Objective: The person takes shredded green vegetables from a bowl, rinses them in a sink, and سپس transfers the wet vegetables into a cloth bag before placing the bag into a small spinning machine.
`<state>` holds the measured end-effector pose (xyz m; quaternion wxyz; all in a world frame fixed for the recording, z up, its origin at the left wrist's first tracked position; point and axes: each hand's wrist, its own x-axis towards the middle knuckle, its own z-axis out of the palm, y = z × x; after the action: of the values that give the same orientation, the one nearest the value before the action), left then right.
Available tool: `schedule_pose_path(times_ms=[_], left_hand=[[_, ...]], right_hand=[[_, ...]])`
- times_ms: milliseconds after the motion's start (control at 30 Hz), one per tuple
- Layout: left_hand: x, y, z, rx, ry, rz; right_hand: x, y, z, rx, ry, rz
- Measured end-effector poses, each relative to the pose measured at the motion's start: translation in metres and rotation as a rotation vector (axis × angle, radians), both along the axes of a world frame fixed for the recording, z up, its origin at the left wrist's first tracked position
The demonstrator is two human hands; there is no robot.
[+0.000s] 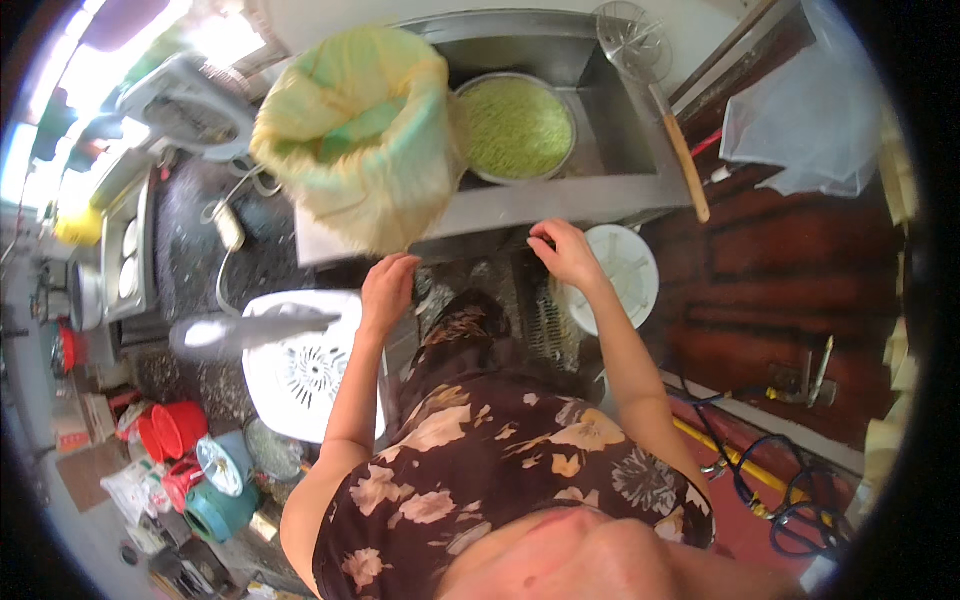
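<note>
My left hand (390,289) is at the lower edge of a tall container draped with pale yellow-green cloth (375,180); its fingertips are near the cloth's hem, and whether they pinch it I cannot tell. My right hand (566,251) hovers before the front edge of the steel sink (525,199), fingers loosely curled and holding nothing. In the sink, right of the cloth-draped container, sits a round metal pan of green, crumbly food (516,127). A wire skimmer with a wooden handle (684,165) lies across the sink's right side.
Below my right hand stands a round white plastic stool or lid (619,274). A white plastic chair or stool with slots (315,367) is beside my left forearm. A power strip (228,226) lies on the dark surface at left. Red buckets (176,429) stand farther off, and a brown door (765,262) is at right.
</note>
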<state>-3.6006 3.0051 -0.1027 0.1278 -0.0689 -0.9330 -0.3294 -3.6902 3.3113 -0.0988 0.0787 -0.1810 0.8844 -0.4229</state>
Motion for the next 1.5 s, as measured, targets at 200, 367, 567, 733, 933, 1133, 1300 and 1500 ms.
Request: schedule_pose_path(times_ms=[200, 367, 567, 733, 933, 1133, 1300, 1500], left_hand=[[-0.201, 0.069, 0.017, -0.119, 0.265, -0.239], [-0.271, 0.044, 0.012, -0.081, 0.005, -0.027], [-0.283, 0.044, 0.023, -0.115, -0.117, 0.133], [-0.275, 0.044, 0.006, -0.086, -0.044, 0.241], [-0.294, 0.092, -0.050, 0.113, -0.234, 0.179], [-0.330, 0.121, -0.173, 0.311, -0.838, 0.323], [-0.376, 0.136, -0.217, 0.274, -1.023, 0.471], [-0.436, 0.136, -0.232, 0.667, -1.092, 0.459]], right_hand=[[-0.133, 0.093, -0.055, 0.120, 0.080, -0.163], [-0.267, 0.197, -0.047, 0.384, 0.097, -0.516], [-0.327, 0.340, -0.130, 0.590, -0.109, -0.690], [-0.353, 0.311, -0.099, 0.487, -0.233, -0.584], [-0.310, 0.269, -0.064, 0.703, 0.330, -0.434], [-0.292, 0.178, -0.048, 0.261, -0.574, -0.418], [-0.275, 0.130, -0.076, 0.701, -0.325, -0.177], [-0.288, 0.104, -0.116, 0.665, -0.496, 0.058]])
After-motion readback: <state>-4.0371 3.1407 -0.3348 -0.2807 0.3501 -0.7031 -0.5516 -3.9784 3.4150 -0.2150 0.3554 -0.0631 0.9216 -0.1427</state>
